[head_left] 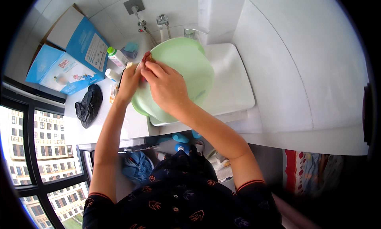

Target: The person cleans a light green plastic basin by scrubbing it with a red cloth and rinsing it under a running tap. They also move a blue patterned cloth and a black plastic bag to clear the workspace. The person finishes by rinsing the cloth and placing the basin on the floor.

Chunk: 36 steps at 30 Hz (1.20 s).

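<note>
- Sitting tilted in the white sink, a pale green plastic basin leans with its rim up toward twelve o'clock and its lower edge hanging past the sink's front at about seven o'clock.
- The basin looks smooth and plain, round, with a slightly darker green lip.
- The left hand is at the basin's nine o'clock rim, fingers curled around the edge, gripping it.
- The right hand lies over the basin's inside wall, fingers bent and pressed together on a small reddish thing at the rim near eleven o'clock; what that thing is, I cannot tell.
- Both forearms are bare and rise from dark short sleeves with an orange print.
- At nine o'clock from the basin, on the white counter, stand a green-capped bottle and a white bottle, with a crumpled black bag farther out.
- A blue and white cardboard box leans at ten o'clock.
- A chrome tap stands at twelve o'clock against white tiled wall.
- A window at eight o'clock shows apartment blocks.
</note>
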### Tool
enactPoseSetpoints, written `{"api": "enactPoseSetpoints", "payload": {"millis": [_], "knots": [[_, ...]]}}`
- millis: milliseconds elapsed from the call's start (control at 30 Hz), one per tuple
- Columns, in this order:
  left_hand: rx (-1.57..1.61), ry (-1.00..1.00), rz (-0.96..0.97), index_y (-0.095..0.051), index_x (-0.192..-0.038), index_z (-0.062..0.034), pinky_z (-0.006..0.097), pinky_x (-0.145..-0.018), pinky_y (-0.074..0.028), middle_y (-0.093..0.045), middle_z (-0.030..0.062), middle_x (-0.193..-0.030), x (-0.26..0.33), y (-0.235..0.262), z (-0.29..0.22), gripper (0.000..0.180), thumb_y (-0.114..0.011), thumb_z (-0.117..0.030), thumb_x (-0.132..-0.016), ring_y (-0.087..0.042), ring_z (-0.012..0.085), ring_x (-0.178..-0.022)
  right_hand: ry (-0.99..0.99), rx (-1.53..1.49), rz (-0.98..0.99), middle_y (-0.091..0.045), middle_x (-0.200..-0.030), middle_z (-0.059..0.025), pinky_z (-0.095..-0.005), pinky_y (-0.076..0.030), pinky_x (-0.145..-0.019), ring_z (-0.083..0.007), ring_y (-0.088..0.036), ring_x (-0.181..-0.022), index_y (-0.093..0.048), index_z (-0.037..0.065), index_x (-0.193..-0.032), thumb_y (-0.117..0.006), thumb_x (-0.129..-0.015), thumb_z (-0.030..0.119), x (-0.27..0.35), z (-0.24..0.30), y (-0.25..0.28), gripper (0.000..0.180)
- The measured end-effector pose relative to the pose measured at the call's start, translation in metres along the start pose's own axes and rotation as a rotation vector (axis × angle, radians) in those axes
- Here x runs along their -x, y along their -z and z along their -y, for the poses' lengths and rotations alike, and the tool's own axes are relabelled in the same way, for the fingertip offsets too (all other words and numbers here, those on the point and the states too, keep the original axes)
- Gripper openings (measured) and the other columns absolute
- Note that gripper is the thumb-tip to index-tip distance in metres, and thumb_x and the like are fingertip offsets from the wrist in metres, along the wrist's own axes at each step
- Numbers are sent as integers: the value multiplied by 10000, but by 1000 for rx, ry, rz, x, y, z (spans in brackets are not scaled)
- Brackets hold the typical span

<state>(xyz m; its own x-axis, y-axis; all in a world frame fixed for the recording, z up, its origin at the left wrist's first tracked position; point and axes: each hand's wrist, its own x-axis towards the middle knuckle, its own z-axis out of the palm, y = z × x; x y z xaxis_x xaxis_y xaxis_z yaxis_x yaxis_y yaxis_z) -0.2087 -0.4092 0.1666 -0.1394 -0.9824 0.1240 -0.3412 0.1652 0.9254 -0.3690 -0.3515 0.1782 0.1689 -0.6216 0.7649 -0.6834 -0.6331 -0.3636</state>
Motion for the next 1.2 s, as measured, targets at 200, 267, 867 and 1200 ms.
{"api": "enactPoseSetpoints", "payload": {"millis": [200, 267, 867, 1200], "knots": [[159, 41, -175, -588, -789, -41, 201, -416, -323, -479, -47, -582, 37, -12, 31, 366, -497, -332, -992, -416, 30, -474, -227, -191, 7, -646, -1049, -47, -377, -489, -821, -256, -606, -974, -674, 111, -964, -567, -774, 62, -15, -43, 17, 224], [170, 44, -232, -583, -780, -43, 202, -416, -331, -486, -44, -579, 44, -16, 33, 363, -504, -329, -989, -420, 35, -467, -385, -234, -59, -649, -1056, -70, -359, -482, -835, -257, -612, -967, -675, 117, -997, -512, -799, 75, -15, -76, 24, 259], [453, 210, -270, -639, -935, -52, 211, -614, -413, -615, -21, -819, 4, -1, 61, 368, -503, -392, -979, -521, 48, -701, -150, -231, -165, -464, -1323, -128, -506, -340, -1040, -377, -400, -1277, -565, 48, -1184, -529, -834, 70, 27, -10, -14, 353], [377, -14, -179, -593, -1026, -25, 238, -694, -482, -632, 37, -941, 13, 9, 31, 370, -475, -374, -992, -590, 103, -804, 114, -39, -81, -484, -1340, -47, -525, -297, -1061, -257, -402, -1300, -538, 152, -1279, -509, -879, 166, 40, 4, -9, 401]]}}
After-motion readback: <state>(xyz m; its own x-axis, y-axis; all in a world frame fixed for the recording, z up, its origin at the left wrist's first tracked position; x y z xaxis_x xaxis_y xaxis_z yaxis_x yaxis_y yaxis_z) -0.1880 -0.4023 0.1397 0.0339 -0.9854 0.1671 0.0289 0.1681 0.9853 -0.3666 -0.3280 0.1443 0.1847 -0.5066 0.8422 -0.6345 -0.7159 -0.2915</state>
